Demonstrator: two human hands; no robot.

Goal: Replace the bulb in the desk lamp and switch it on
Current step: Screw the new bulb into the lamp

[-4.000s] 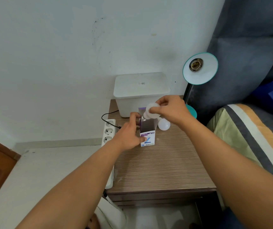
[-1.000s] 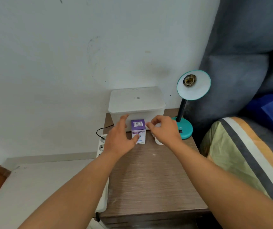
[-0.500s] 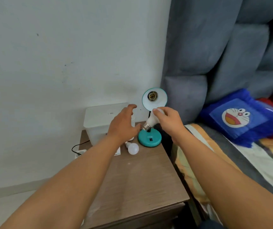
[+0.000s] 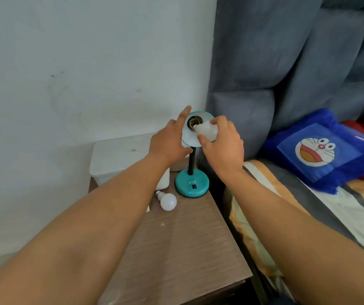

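A teal desk lamp stands at the back right of the bedside table, its round base (image 4: 192, 185) carrying a small black switch. Its shade (image 4: 188, 139) faces me with the brass socket (image 4: 193, 121) showing. My right hand (image 4: 222, 146) grips a white bulb (image 4: 207, 132), whose metal screw end sits at the socket's mouth. My left hand (image 4: 169, 142) rests against the shade's left rim, index finger stretched up along it, fingers apart. A second white bulb (image 4: 167, 200) lies on the table in front of the base.
A white lidded plastic box (image 4: 119, 157) stands against the wall behind my left arm. The wooden table (image 4: 183, 249) ends at a front edge near me. A grey padded headboard (image 4: 286, 73), a striped blanket and a blue cartoon pillow (image 4: 321, 150) lie to the right.
My right hand has lifted the white bulb from beside the lamp's base up to the socket. My left hand rose from the box to the shade's rim. The camera moved closer.
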